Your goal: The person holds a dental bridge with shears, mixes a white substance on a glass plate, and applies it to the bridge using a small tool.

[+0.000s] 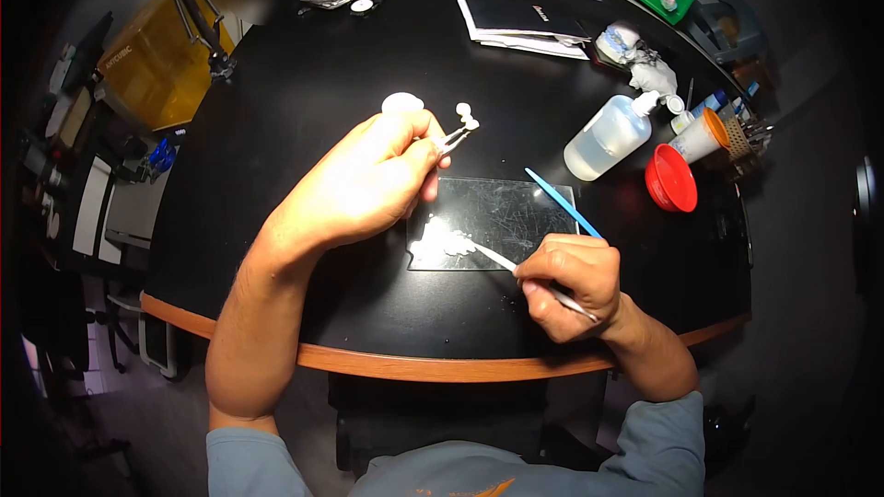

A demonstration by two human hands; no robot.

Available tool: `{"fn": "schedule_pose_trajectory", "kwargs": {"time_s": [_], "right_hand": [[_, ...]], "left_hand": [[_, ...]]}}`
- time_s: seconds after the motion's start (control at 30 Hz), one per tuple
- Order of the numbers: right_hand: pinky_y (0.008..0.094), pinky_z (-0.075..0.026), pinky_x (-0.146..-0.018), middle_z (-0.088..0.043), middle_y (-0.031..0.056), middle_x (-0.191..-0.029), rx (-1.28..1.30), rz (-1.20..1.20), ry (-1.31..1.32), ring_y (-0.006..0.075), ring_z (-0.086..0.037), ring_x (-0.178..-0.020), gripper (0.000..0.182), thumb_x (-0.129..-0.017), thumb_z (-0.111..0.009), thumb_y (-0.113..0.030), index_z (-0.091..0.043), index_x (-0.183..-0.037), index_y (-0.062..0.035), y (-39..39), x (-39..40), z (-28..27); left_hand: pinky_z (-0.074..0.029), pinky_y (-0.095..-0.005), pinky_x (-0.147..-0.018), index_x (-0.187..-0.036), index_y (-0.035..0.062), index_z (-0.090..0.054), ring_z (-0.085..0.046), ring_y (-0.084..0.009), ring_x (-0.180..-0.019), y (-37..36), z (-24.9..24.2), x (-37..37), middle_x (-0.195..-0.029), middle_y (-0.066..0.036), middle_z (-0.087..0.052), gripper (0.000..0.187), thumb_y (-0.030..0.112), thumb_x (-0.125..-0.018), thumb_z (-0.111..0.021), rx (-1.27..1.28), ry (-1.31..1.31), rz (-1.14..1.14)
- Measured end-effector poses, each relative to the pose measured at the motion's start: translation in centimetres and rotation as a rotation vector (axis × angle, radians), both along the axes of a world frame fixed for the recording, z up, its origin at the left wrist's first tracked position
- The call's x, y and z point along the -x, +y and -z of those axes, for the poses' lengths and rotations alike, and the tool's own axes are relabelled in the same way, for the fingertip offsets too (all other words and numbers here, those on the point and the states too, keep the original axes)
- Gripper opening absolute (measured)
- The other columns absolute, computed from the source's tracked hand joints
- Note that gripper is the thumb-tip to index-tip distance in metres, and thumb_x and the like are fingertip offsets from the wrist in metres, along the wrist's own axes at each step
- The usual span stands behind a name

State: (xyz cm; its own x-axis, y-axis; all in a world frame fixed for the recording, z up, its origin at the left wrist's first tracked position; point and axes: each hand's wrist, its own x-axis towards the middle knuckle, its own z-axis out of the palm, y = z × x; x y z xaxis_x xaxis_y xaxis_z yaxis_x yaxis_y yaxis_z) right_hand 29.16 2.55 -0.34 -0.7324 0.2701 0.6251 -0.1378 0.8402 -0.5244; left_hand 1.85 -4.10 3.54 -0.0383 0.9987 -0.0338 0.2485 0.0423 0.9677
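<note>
My left hand (364, 175) is raised over the table, closed around slim metal tweezers (452, 139). At the tips of the tweezers is a small white knobbly piece (468, 118). A round white thing (401, 102) shows just behind my left knuckles, partly hidden by them. My right hand (573, 281) pinches a thin, pale spatula (497, 260), its tip touching a white mass (453, 244) at the left of a clear glass slab (516, 216). Glare hides the mass's texture. Across the slab's right corner lies a blue stick (560, 200), its lower end close to my right hand.
Behind the slab to the right are a clear pump bottle (603, 140), a red bowl (669, 179) and a white cup with an orange rim (700, 134). A black notebook (520, 20) lies at the back. On the left stands an amber box (166, 60).
</note>
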Motion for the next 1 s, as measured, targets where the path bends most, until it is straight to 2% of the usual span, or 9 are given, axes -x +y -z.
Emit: {"fn": "schedule_pose_trajectory", "kwargs": {"time_s": [0.1, 0.13, 0.23, 0.33, 0.43, 0.73, 0.87, 0.97, 1.0], "right_hand": [[0.0338, -0.051, -0.052, -0.065, 0.0095, -0.065, -0.002, -0.017, -0.055, 0.0228, -0.065, -0.054, 0.015, -0.071, -0.068, 0.005, -0.072, -0.086, 0.0035, -0.2, 0.3, 0.2], [0.0342, -0.052, -0.053, -0.065, 0.0096, -0.065, -0.008, -0.012, -0.084, 0.0228, -0.066, -0.054, 0.014, -0.072, -0.068, 0.005, -0.072, -0.086, 0.0036, -0.2, 0.3, 0.2], [0.0341, -0.052, -0.053, -0.065, 0.0098, -0.066, 0.016, 0.004, -0.088, 0.0229, -0.066, -0.054, 0.014, -0.073, -0.068, 0.005, -0.072, -0.086, 0.0036, -0.3, 0.6, 0.5], [0.0340, -0.052, -0.053, -0.066, 0.0104, -0.066, 0.045, -0.012, -0.100, 0.0231, -0.066, -0.055, 0.013, -0.074, -0.069, 0.005, -0.072, -0.087, 0.0036, -0.3, 0.6, 0.7], [0.0338, -0.053, -0.053, -0.066, 0.0109, -0.066, 0.073, 0.033, -0.103, 0.0234, -0.066, -0.055, 0.013, -0.075, -0.069, 0.005, -0.072, -0.087, 0.0040, -0.4, 0.6, 0.7], [0.0328, -0.052, -0.052, -0.067, 0.0118, -0.067, 0.030, -0.022, -0.069, 0.0225, -0.065, -0.053, 0.013, -0.074, -0.067, 0.008, -0.070, -0.086, 0.0049, -0.1, 0.4, 0.4], [0.0315, -0.052, -0.052, -0.070, 0.0123, -0.070, -0.017, 0.026, 0.181, 0.0201, -0.065, -0.053, 0.019, -0.075, -0.064, 0.010, -0.068, -0.093, 0.0064, 0.0, -0.1, -0.7], [0.0304, -0.054, -0.055, -0.071, 0.0114, -0.073, -0.104, 0.133, 0.234, 0.0193, -0.066, -0.056, 0.019, -0.079, -0.064, 0.009, -0.069, -0.097, 0.0054, 0.0, -0.7, -1.2], [0.0305, -0.055, -0.055, -0.071, 0.0112, -0.073, -0.122, 0.143, 0.235, 0.0194, -0.067, -0.056, 0.019, -0.079, -0.065, 0.009, -0.069, -0.097, 0.0052, 0.1, -0.6, -1.2]], "left_hand": [[-0.043, -0.0307, -0.057, -0.097, 0.0013, -0.063, -0.050, -0.0106, -0.060, 0.1, 0.3, 0.2, -0.069, -0.002, -0.058, 0.021, 0.016, -0.110, -0.055, -0.160, 0.325, -0.108], [-0.044, -0.0358, -0.060, -0.094, -0.0023, -0.063, -0.050, -0.0139, -0.061, -0.1, -0.6, -0.2, -0.070, -0.006, -0.058, 0.022, 0.013, -0.108, -0.056, -0.095, 0.333, -0.128], [-0.043, -0.0368, -0.059, -0.092, -0.0034, -0.063, -0.052, -0.0158, -0.060, -0.2, -0.2, -0.5, -0.069, -0.010, -0.058, 0.021, 0.012, -0.106, -0.056, -0.160, 0.418, -0.128], [-0.043, -0.0380, -0.058, -0.090, -0.0045, -0.063, -0.054, -0.0175, -0.059, -0.3, -0.7, -0.8, -0.066, -0.012, -0.058, 0.021, 0.010, -0.105, -0.058, -0.092, 0.431, -0.103], [-0.043, -0.0386, -0.057, -0.090, -0.0050, -0.065, -0.055, -0.0175, -0.058, -0.4, -0.6, -0.9, -0.064, -0.012, -0.058, 0.021, 0.010, -0.104, -0.060, -0.125, 0.440, -0.096], [-0.044, -0.0392, -0.057, -0.092, -0.0058, -0.068, -0.060, -0.0205, -0.056, -0.5, -0.2, -1.3, -0.064, -0.015, -0.062, 0.019, 0.009, -0.103, -0.061, -0.201, 0.473, -0.101], [-0.044, -0.0388, -0.055, -0.091, -0.0064, -0.070, -0.061, -0.0215, -0.052, -0.7, -0.1, -1.9, -0.062, -0.017, -0.063, 0.020, 0.009, -0.103, -0.065, -0.235, 0.483, -0.110], [-0.043, -0.0387, -0.053, -0.092, -0.0061, -0.071, -0.060, -0.0201, -0.051, -0.9, -0.6, -2.7, -0.061, -0.016, -0.062, 0.020, 0.010, -0.102, -0.065, -0.170, 0.432, -0.080], [-0.045, -0.0353, -0.051, -0.091, -0.0068, -0.071, -0.063, -0.0180, -0.049, -0.9, -0.3, -2.9, -0.059, -0.014, -0.064, 0.021, 0.009, -0.103, -0.066, -0.225, 0.431, -0.069]]}}
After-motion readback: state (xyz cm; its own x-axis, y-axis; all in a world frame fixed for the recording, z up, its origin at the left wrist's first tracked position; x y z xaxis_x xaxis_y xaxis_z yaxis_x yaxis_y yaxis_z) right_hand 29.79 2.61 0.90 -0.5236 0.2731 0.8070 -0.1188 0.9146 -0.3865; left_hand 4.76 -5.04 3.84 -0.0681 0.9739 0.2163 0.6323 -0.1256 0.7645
